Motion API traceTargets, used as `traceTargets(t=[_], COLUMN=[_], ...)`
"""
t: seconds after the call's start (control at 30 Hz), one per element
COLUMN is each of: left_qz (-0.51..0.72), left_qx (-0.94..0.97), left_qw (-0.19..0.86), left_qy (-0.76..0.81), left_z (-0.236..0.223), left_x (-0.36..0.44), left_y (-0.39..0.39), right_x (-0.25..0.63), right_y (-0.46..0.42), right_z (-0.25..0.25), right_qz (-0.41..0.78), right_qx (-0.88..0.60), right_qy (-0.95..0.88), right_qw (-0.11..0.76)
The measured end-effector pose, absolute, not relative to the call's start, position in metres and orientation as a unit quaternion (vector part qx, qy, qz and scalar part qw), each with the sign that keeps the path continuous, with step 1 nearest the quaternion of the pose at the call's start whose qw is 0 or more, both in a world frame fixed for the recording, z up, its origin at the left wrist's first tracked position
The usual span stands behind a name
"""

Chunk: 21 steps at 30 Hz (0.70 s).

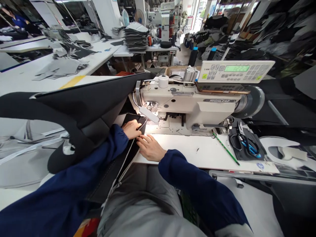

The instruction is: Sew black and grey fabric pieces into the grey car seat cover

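A large black fabric piece with pale edging lies to the left of a HIGHLEAD sewing machine and runs under its needle area. My left hand is closed on the fabric just in front of the needle, thumb and fingers at its edge. Slightly nearer to me, my right hand rests with fingers stretched over the fabric's edge and the white table. The machine's lamp lights the spot beside my fingertips. The needle tip itself is hard to make out behind the grey lamp arm.
Right of the machine lie black-handled scissors and a green pencil. A control panel with a lit display sits on top. Grey cut pieces and a stack of dark panels stand on tables behind. Another person is far left.
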<state>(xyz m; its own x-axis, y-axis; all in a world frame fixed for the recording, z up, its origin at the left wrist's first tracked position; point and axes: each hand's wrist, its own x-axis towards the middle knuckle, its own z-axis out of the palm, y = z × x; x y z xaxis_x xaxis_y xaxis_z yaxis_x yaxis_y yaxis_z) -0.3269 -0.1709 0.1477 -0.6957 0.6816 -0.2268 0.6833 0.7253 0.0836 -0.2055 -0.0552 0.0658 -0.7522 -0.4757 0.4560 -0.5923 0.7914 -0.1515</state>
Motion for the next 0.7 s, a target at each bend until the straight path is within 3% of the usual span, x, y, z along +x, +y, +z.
traceTargets(t=[0.2,0.33,0.6,0.7], left_qz=[-0.034,-0.009,0.054,0.088], left_qx=[0.361,0.365,0.374,0.368], left_qw=[0.101,0.097,0.009,0.033], left_qy=[0.926,0.926,0.926,0.925], left_z=[0.145,0.127,0.111,0.105], left_x=[-0.314,-0.304,-0.298,-0.3], left_y=[-0.169,-0.174,-0.177,-0.175], right_x=[-0.223,-0.221,-0.22,-0.22], right_y=[-0.073,-0.071,-0.066,-0.066], right_z=[0.068,0.066,0.065,0.064], right_qz=[0.068,0.011,0.011,0.014], right_qx=[0.338,0.382,0.412,0.408], right_qy=[-0.933,-0.917,-0.902,-0.902], right_qw=[0.104,0.116,0.126,0.139])
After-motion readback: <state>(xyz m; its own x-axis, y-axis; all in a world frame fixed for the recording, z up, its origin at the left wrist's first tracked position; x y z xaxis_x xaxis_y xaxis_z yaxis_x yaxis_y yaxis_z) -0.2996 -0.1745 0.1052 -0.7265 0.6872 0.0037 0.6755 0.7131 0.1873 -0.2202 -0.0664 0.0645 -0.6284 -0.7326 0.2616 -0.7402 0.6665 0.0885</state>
